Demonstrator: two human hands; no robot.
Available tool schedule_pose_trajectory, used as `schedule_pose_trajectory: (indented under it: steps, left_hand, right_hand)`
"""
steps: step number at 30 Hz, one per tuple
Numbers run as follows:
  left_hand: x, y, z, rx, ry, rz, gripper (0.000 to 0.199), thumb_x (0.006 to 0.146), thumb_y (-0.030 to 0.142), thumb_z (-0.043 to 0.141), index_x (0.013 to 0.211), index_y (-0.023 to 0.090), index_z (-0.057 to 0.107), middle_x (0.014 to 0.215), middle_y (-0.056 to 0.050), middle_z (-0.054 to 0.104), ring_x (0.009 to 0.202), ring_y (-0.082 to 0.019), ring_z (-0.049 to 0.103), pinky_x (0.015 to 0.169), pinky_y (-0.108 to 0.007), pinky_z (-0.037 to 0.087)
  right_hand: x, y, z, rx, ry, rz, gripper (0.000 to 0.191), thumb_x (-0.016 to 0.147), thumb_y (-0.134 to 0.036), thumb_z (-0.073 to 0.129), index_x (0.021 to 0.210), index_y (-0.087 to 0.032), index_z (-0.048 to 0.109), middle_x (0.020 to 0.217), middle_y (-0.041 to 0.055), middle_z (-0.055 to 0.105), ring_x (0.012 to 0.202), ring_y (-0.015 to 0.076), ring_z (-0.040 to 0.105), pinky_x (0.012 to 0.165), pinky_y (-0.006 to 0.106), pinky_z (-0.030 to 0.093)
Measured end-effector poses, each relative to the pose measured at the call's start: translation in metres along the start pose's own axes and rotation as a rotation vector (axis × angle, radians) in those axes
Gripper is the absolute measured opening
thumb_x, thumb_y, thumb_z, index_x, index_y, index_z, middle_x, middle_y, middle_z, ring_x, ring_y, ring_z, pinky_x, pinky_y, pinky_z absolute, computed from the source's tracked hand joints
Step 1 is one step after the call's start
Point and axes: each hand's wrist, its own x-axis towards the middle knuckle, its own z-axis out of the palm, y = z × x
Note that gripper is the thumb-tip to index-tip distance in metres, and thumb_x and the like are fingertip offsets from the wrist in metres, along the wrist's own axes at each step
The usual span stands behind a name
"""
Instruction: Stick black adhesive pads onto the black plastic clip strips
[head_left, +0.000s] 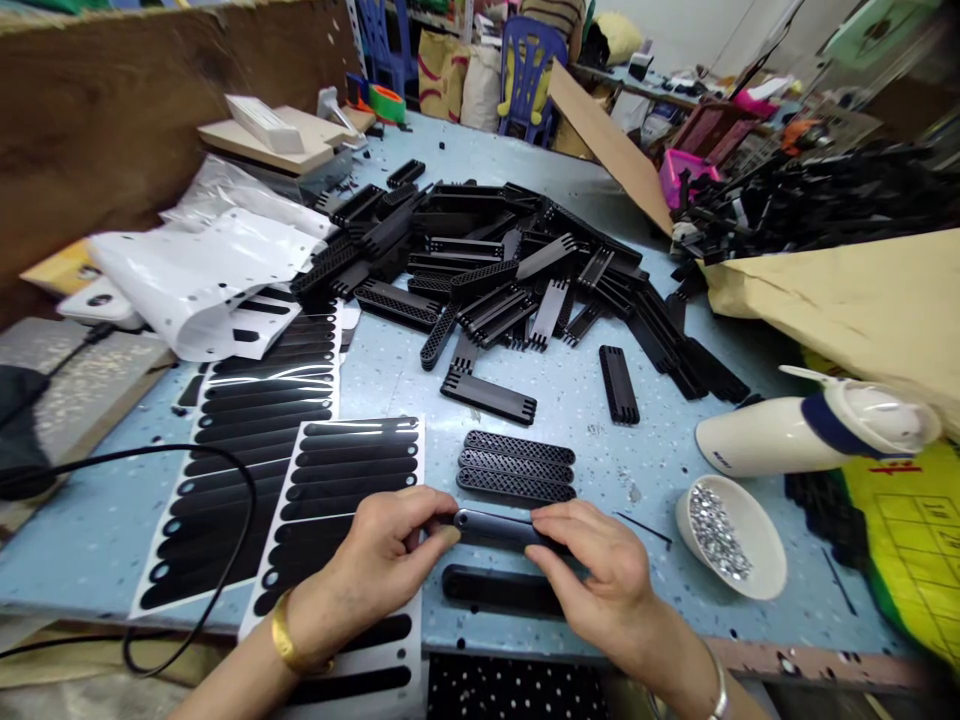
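Note:
A smooth black strip-shaped piece with a small round hole near its left end is held level between both hands. My left hand pinches its left end, and my right hand grips its right end. Just below it, another black piece lies on the table, partly behind my right hand. Right above, several black textured bars lie side by side. To the left, a white sheet of black rounded stickers reaches under my left forearm. A second sticker sheet lies beyond it.
Many black bars are heaped across the middle of the blue table. At right are a bowl of small metal parts, a thin black rod and a white bottle. A black cable crosses the left side.

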Motion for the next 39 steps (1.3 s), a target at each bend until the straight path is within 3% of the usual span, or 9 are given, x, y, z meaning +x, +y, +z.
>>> schedule_pose_trajectory:
  steps: [7,12,18,27,39]
  left_hand:
    - [0.001,0.0,0.0,0.016,0.012,0.022,0.011,0.083,0.017,0.058,0.085,0.016,0.069,0.065,0.001,0.066,0.052,-0.01,0.055,0.05,-0.02,0.043]
    - [-0.003,-0.006,0.003,0.026,0.084,0.037,0.012,0.081,0.016,0.062,0.092,0.016,0.068,0.066,0.002,0.067,0.05,-0.009,0.056,0.05,-0.019,0.046]
    - [-0.005,-0.012,0.004,0.0,0.082,0.093,0.018,0.084,0.016,0.063,0.1,0.02,0.07,0.087,-0.001,0.076,0.073,-0.013,0.07,0.066,-0.021,0.055]
    - [-0.003,-0.007,0.001,0.022,0.027,0.077,0.014,0.087,0.019,0.061,0.097,0.02,0.071,0.084,0.0,0.076,0.072,-0.014,0.071,0.067,-0.023,0.056]
    - [-0.003,-0.008,0.003,0.04,0.062,0.062,0.015,0.085,0.019,0.063,0.098,0.019,0.072,0.084,-0.002,0.077,0.07,-0.015,0.072,0.065,-0.023,0.058]
  right_hand:
    - [-0.001,0.002,0.001,0.013,-0.016,0.005,0.015,0.079,-0.006,0.065,0.091,-0.009,0.072,0.084,0.013,0.072,0.075,0.023,0.067,0.064,0.039,0.057]
    - [-0.003,0.003,0.002,0.029,-0.018,0.022,0.015,0.079,-0.006,0.064,0.092,-0.01,0.072,0.085,0.0118,0.071,0.076,0.0223,0.066,0.065,0.038,0.057]
    - [-0.006,0.003,0.003,0.026,-0.021,0.002,0.016,0.081,-0.005,0.063,0.094,-0.011,0.071,0.085,0.0105,0.071,0.076,0.0216,0.065,0.065,0.038,0.056]
    - [-0.003,0.002,0.002,0.059,-0.035,0.006,0.018,0.083,-0.005,0.06,0.097,-0.012,0.07,0.087,0.0101,0.07,0.078,0.0207,0.064,0.066,0.036,0.056]
    - [-0.005,0.002,0.001,0.044,-0.047,0.009,0.019,0.084,-0.005,0.059,0.097,-0.013,0.07,0.088,0.0097,0.071,0.077,0.021,0.065,0.066,0.038,0.057]
